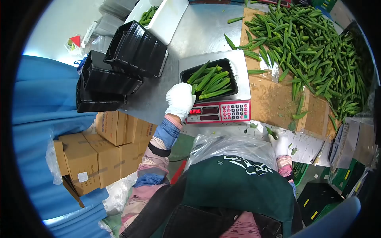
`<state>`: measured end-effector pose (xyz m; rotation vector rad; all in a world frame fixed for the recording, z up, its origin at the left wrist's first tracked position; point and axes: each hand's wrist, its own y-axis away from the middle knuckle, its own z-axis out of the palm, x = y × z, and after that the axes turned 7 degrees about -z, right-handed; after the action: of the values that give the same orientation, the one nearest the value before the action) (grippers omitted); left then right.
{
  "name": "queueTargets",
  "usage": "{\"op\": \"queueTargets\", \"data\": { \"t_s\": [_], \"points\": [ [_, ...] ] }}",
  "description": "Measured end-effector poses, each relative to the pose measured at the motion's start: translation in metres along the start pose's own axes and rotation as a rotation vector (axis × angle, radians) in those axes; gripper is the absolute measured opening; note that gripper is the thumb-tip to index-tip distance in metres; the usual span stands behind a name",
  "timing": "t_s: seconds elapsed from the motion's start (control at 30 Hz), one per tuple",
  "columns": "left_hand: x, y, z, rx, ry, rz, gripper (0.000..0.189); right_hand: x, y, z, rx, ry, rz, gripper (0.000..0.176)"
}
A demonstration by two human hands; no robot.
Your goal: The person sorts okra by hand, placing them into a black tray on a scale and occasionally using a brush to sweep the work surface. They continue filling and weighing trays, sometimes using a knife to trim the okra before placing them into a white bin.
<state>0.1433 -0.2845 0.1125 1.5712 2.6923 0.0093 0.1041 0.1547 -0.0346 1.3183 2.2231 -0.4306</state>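
A black tray (233, 81) of green okra pods (214, 81) sits on a scale (243, 73) with a red front and lit red digits. My left hand (180, 99), in a white glove, is closed at the tray's left side, and a pod's green end shows at its fingertips. Lower right, by the table's near edge, my white-gloved right hand (280, 143) pinches a single okra pod (271, 133). Part of that hand's fingers is hard to make out against the white surface.
A big okra heap (317, 51) covers cardboard (274, 101) on the right. Stacked black trays (137, 49) stand left of the scale, below a white bin (170, 20) holding okra. Cardboard boxes (85, 158) are at lower left. A knife-like tool (318, 154) lies at right.
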Motion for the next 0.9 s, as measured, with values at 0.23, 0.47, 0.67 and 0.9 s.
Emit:
{"op": "queueTargets", "data": {
  "t_s": [0.23,0.47,0.67,0.9],
  "points": [
    [-0.032,0.002,-0.076,-0.030,0.378,-0.057,0.015,-0.017,-0.004,-0.006,0.135,-0.207,0.024,0.030],
    [-0.098,0.006,-0.098,0.081,1.617,-0.228,0.024,-0.038,-0.019,-0.022,0.076,-0.718,0.397,0.030],
    [-0.077,0.022,-0.082,0.020,2.326,-0.002,0.038,-0.058,-0.033,-0.024,0.065,-0.836,0.434,0.029],
    [-0.057,0.018,-0.069,-0.113,2.190,-0.138,0.005,-0.045,-0.029,-0.007,0.064,-0.816,0.359,0.027]
  ]
}}
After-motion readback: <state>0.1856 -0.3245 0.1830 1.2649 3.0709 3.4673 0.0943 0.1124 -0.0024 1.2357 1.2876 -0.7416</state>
